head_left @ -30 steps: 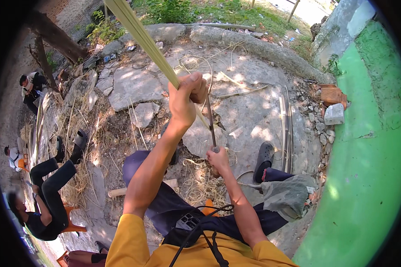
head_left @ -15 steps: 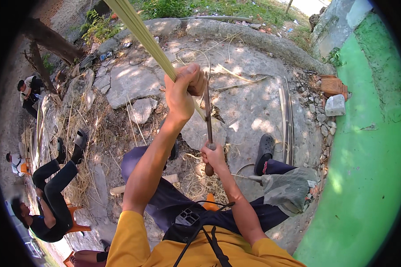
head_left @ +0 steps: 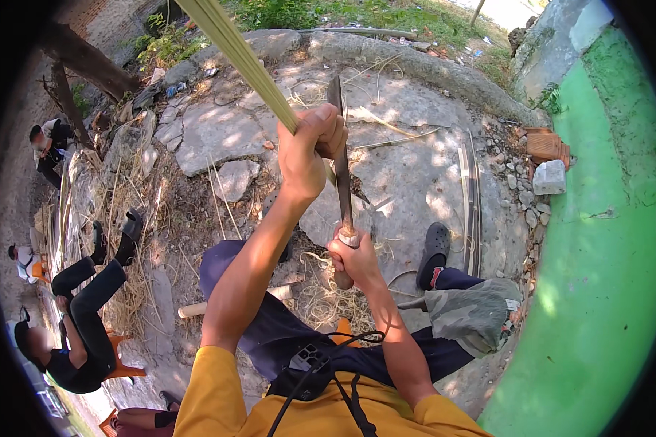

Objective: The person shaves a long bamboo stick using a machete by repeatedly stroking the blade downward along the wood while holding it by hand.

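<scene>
My left hand is closed around a bundle of long, pale green split bamboo strips, which slants up and out past the top of the view. A short lower end of the bamboo shows below the fist, by the blade. In my right hand is the wooden handle of a long knife. Its dark blade points up and away, passing just right of my left fist. Whether the blade touches the bamboo I cannot tell.
Thin shavings lie between my legs, beside a short pale pole. Long strips rest on the broken concrete at right, near a green wall and a white block. Several people sit at left, one on an orange chair.
The knife has turned in my right hand, so the flat of its blade now shows more broadly. My left hand, with the bamboo, has shifted slightly right.
</scene>
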Motion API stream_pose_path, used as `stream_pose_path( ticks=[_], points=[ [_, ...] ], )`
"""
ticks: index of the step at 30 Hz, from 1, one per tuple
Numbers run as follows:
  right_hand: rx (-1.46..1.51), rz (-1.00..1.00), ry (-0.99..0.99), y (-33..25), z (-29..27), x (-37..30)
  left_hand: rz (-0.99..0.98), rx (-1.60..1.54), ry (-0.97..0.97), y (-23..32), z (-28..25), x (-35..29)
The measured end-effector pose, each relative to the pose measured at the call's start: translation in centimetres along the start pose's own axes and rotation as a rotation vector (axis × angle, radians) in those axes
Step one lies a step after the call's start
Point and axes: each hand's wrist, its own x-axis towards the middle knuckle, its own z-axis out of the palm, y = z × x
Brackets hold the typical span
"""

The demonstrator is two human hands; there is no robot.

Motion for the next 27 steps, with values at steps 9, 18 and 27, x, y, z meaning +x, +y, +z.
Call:
stream_pose_path(
  ticks=[9,18,27],
  points=[
    [-0.225,0.360,0.410,12.5,-13.5,4.4,-0.011,-0.123,-0.082,-0.3,-1.1,-0.8],
    [0.070,0.068,0.038,1.7,-1.7,0.4,-0.068,-0.111,-0.093,-0.7,-1.1,0.6],
    [0.055,0.106,0.044,5.0,-3.1,1.3,0.073,-0.064,0.011,-0.7,-0.9,0.3]
  ],
)
